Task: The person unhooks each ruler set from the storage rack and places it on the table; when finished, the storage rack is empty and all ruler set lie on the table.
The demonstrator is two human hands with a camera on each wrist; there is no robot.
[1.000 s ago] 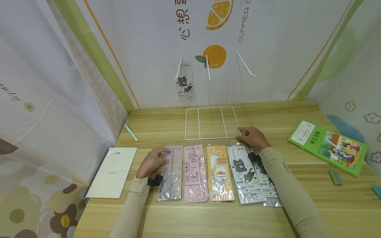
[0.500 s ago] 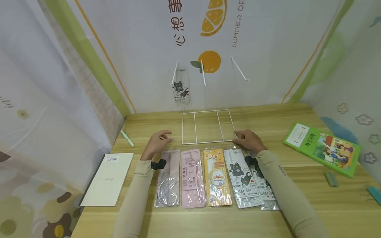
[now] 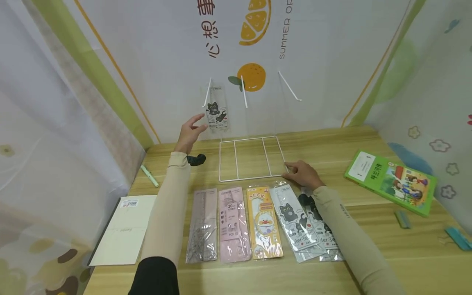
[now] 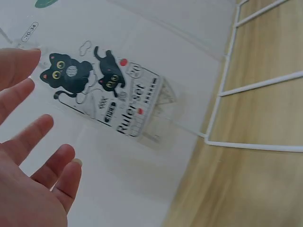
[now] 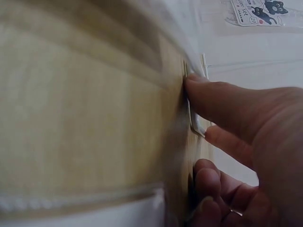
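Note:
My left hand (image 3: 189,135) is raised with fingers spread, just left of a clear ruler set (image 3: 217,114) printed with black cats. That set hangs from the left hook of a white wire display rack (image 3: 252,178). In the left wrist view, the fingers appear beside the ruler set (image 4: 106,90) and hold nothing. With thumb and finger, my right hand (image 3: 303,174) pinches the front right corner of the rack's base; the right wrist view shows the thumb (image 5: 213,97) on the wire.
Before the rack lie a greyish ruler pack (image 3: 203,225), a pink pack (image 3: 230,250), a yellow duck pack (image 3: 264,241) and two cat ruler sets (image 3: 295,221). A notebook (image 3: 123,233) and pen (image 3: 149,176) lie left; a green book (image 3: 391,180), eraser (image 3: 402,220) and clip (image 3: 458,238) right.
My left hand has lifted away from the greyish ruler pack and moved forward and up to the hanging ruler set. The right hand stays on the rack's corner.

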